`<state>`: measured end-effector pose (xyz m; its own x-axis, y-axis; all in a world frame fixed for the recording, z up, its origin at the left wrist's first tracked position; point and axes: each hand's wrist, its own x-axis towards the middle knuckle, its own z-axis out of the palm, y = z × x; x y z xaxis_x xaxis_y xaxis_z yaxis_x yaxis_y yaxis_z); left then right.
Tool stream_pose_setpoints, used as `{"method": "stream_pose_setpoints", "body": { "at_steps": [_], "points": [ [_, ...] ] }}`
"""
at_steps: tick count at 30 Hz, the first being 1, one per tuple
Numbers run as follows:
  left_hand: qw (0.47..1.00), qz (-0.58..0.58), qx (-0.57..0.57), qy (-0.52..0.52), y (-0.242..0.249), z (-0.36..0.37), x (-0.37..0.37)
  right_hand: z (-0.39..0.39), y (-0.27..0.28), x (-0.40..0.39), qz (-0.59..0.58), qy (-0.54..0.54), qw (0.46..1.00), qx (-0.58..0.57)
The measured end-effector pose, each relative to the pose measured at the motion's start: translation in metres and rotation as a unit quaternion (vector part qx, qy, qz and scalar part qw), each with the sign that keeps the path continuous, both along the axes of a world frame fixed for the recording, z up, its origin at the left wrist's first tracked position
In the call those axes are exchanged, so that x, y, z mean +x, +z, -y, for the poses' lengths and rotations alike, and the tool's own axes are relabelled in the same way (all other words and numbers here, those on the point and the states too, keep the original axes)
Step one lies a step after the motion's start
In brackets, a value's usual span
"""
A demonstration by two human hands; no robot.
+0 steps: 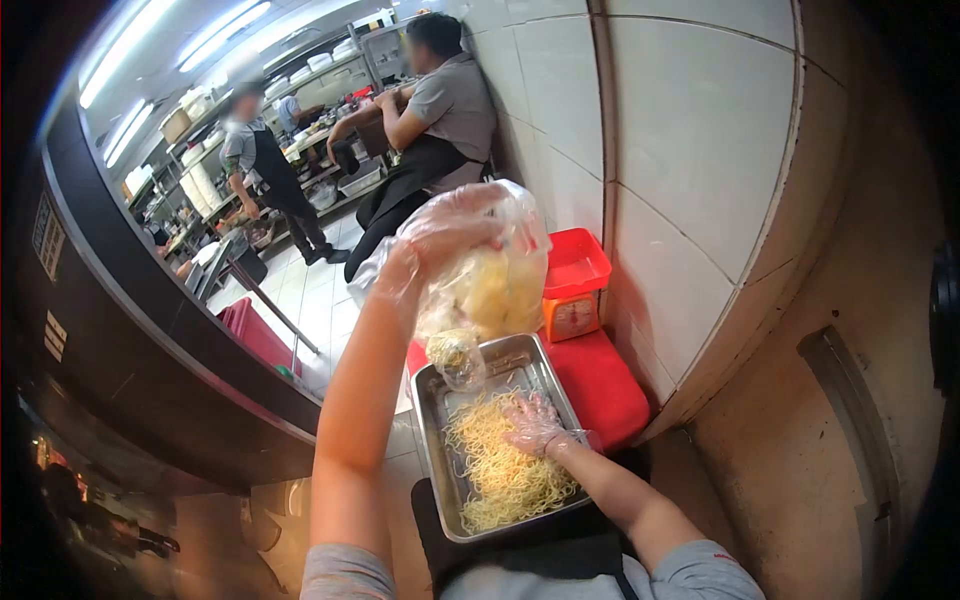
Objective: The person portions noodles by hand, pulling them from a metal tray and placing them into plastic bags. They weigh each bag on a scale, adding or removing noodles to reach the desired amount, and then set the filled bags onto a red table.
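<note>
My left hand point(440, 245), in a clear plastic glove, is raised at the far end of the tray and grips a clear plastic bag point(495, 295). Pale yellow contents show through the bag, and its film partly hides my fingers. Below it, a small clear bag with noodles point(452, 350) hangs over the tray's far rim. The metal tray point(424, 440) holds a loose pile of thin yellow noodles point(500, 465). Also gloved, my right hand point(535, 425) lies on the right side of the pile with its fingers spread.
A red stool point(605, 395) stands under the tray's right side. On it, an orange dial scale point(573, 316) carries a red basin point(577, 262) against the tiled wall point(690, 120). One person point(450, 110) leans close ahead; another person point(265, 165) stands farther left near shelves.
</note>
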<state>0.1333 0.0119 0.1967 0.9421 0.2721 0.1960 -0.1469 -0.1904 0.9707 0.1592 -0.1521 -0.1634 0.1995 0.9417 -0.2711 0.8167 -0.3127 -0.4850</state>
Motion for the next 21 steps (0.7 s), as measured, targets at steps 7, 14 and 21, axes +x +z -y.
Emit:
{"method": "stream_pose_setpoints", "body": {
  "at_steps": [7,14,21],
  "points": [
    [0.994,0.003,0.067,0.087,-0.053,0.009,0.095,0.003,0.007,-0.002,-0.004,-0.003,1.000,0.028],
    [0.991,0.110,-0.030,0.067,-0.141,0.029,0.116,0.002,0.001,0.000,-0.012,-0.009,0.999,0.050],
    [0.897,-0.105,0.396,0.166,-0.143,0.060,0.043,0.002,0.005,0.001,-0.013,-0.012,0.999,0.045]
  ]
}}
